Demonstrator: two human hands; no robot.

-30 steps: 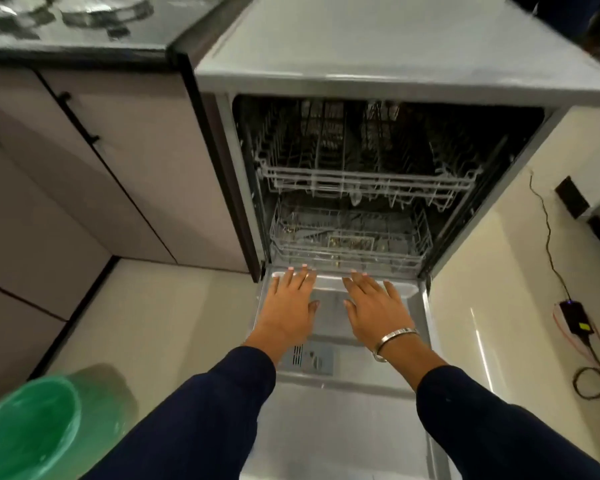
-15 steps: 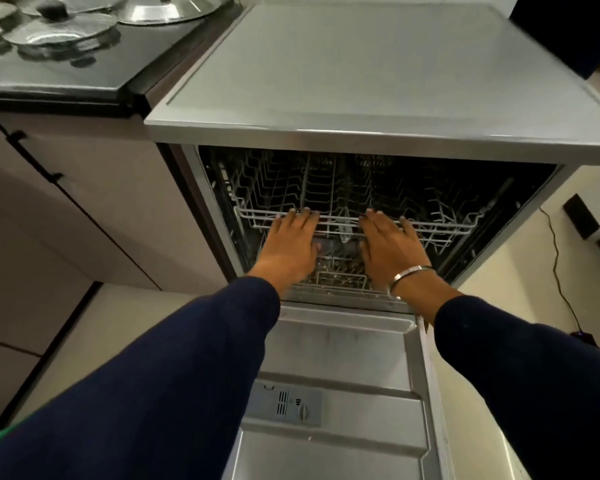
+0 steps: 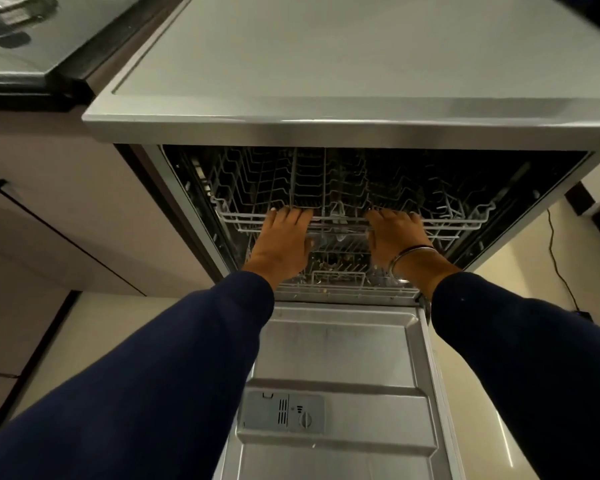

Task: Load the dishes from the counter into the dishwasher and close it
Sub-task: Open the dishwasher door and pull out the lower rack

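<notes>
Since 1 s ago my hands have come up off the open door (image 3: 336, 344) and onto the front rail of the upper rack (image 3: 447, 221). 0.5 s ago the fingers lay flatter on the rail; now they're hooked over it. Left hand (image 3: 280, 242): fingers curled over the rail left of centre, thumb tucked under, so it's clamped on the wire. Right hand (image 3: 397, 237), w/ a bangle (image 3: 411, 256) at the wrist: same hold, right of centre.

My read: rack's gripped but not yet pulled out, so this is prep for loading; 0 dishes are in yet as far as I can see.

Dishes: well left of and above the left-hand grip, on the dark counter (image 3: 32, 64), only blurred steel lids (image 3: 11, 15), cut by the frame edge. Can't count them.

Below both grips the lower rack (image 3: 338, 277) is mostly behind my wrists; small bits in it, can't tell what. Fingertips are hidden behind the rail. Rack's back is dark.
</notes>
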